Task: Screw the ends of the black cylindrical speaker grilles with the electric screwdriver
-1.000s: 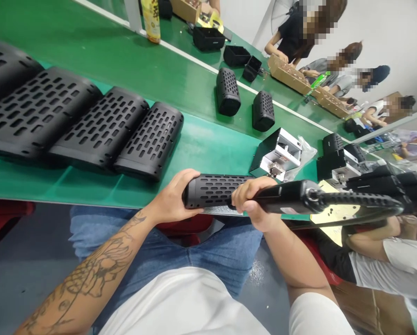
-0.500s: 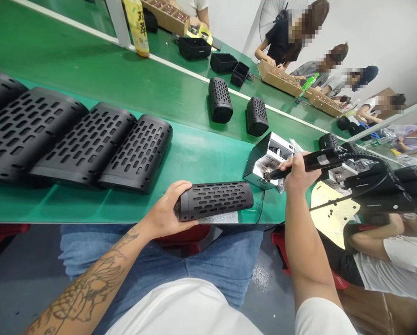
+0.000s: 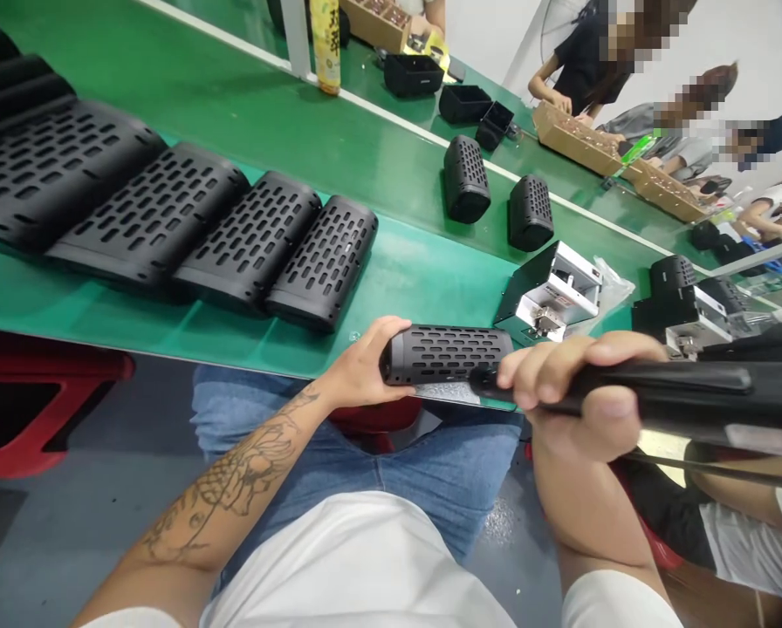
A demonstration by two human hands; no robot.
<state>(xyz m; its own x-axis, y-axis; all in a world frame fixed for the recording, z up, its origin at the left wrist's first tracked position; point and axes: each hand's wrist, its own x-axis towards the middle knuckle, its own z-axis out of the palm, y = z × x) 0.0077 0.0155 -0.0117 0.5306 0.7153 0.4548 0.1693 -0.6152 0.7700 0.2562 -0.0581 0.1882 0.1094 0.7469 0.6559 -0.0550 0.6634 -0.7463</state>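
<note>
My left hand (image 3: 363,366) grips the left end of a black perforated speaker shell (image 3: 447,353) lying on its side at the near edge of the green bench (image 3: 397,279). My right hand (image 3: 578,397) is closed around a black electric screwdriver (image 3: 685,397), held level with its tip against the shell's right end. A cable runs off to the right below the tool.
A row of several black perforated shells (image 3: 168,209) lies on the bench to the left. Two more shells (image 3: 466,179) stand on the conveyor belt. A metal screw feeder box (image 3: 552,292) sits right of the shell. Other people work at cardboard trays (image 3: 578,139) across the line.
My right hand has come back from the screw feeder box and brought the screwdriver tip to the shell's right end. The left hand keeps its grip.
</note>
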